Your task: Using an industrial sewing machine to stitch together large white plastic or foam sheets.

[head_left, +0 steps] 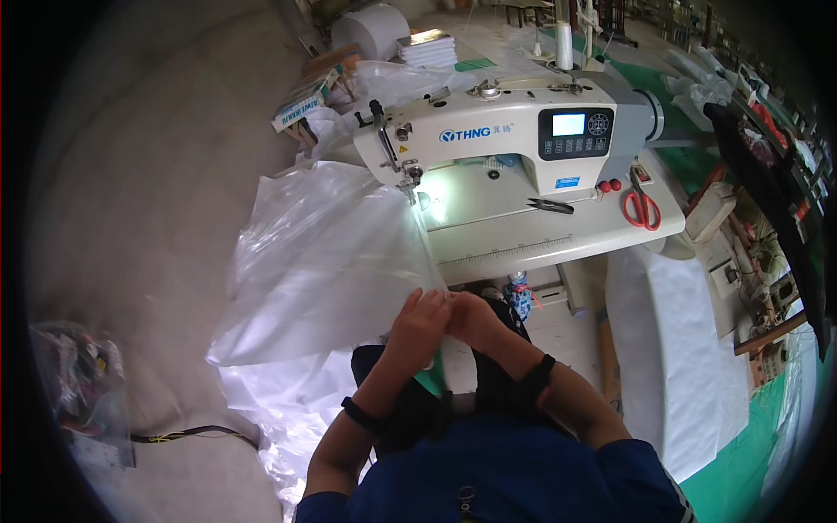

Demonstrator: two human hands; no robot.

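A white sewing machine (497, 131) stands in front of me with its lamp lit at the needle. Translucent white plastic sheeting (323, 253) runs from under the needle area toward me and drapes off the left side. At its near right edge, my left hand (420, 324) is closed on the sheeting. My right hand (471, 319) meets it there, fingers pinched on the same edge just in front of the machine bed. The fingertips of both hands are partly hidden.
Thread snips (550, 207) and red-handled scissors (642, 209) lie on the machine table. A white thread spool (564, 45) stands behind. White sheets (663, 340) hang at the right. A black cable (196, 431) and a clear bag (87, 392) lie on the floor at left.
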